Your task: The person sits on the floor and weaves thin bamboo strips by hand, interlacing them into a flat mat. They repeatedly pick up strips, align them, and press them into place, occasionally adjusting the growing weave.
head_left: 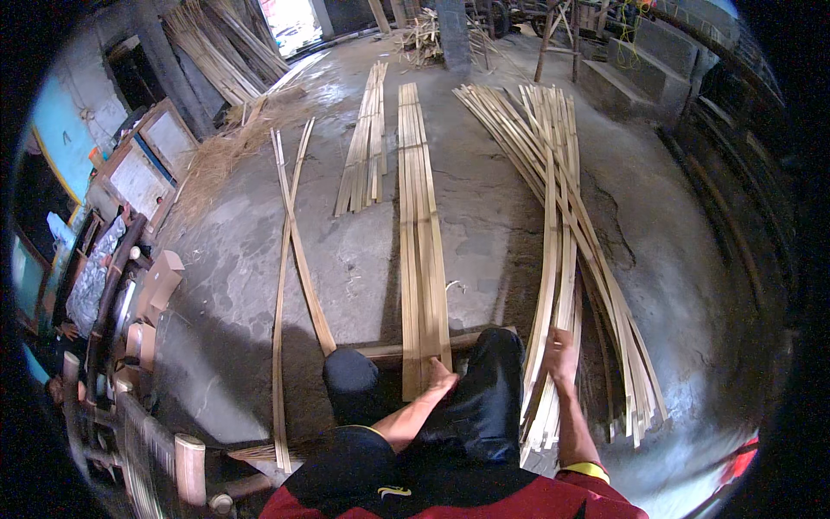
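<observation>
A row of long, pale bamboo strips (418,216) runs away from me down the middle, between my knees. Around the right edge of its near end, my left hand (442,378) is closed, thumb on top; some of its fingers are hidden. At my right lies a larger, crossed pile of bamboo strips (566,190). Over the near part of that pile my right hand (560,353) is closed in a fist, seemingly around a strip; its fingers are slightly blurred. Beneath the middle strips, a round bamboo pole (380,351) lies crosswise near my knees.
Two crossed strips (290,225) lie to the left. Farther off is a shorter bundle (363,143). Bamboo furniture (190,467) and cardboard boxes (160,281) stand at the left edge. A concrete pillar (454,39) rises at the back, with concrete steps (640,78) to its right.
</observation>
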{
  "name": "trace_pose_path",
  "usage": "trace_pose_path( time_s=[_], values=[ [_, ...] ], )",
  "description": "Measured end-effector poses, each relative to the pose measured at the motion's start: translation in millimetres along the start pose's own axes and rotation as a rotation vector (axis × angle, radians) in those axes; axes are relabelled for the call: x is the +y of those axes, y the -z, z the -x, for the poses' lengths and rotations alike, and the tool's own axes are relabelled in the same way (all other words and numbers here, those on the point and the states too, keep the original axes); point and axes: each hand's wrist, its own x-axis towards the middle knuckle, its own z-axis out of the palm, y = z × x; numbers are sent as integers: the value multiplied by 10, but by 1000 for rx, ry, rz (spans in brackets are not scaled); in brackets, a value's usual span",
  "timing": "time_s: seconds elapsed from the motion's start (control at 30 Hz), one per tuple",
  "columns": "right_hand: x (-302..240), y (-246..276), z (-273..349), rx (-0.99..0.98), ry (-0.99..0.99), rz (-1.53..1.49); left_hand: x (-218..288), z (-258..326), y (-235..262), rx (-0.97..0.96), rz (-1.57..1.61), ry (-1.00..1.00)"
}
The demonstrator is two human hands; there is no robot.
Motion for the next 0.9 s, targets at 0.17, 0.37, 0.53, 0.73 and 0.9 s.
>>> trace_pose_path(
  time_s=[0.17, 0.37, 0.53, 0.73, 0.9],
  values=[
    [-894, -1378, -126, -648, -256, 41, 213, 90, 335, 270, 411, -595],
    [-1670, -1424, -81, -167, -5, -384, 792, 749, 790, 62, 220, -954],
    [-1219, -786, -103, -12, 65, -47, 510, 504, 612, -53, 511, -992],
    [-292, -121, 215, 55, -42, 254, -417, -143, -59, 218, -171, -440],
    [388, 72, 545, 113, -160, 362, -754, -660, -704, 550, -535, -443]
  ],
)
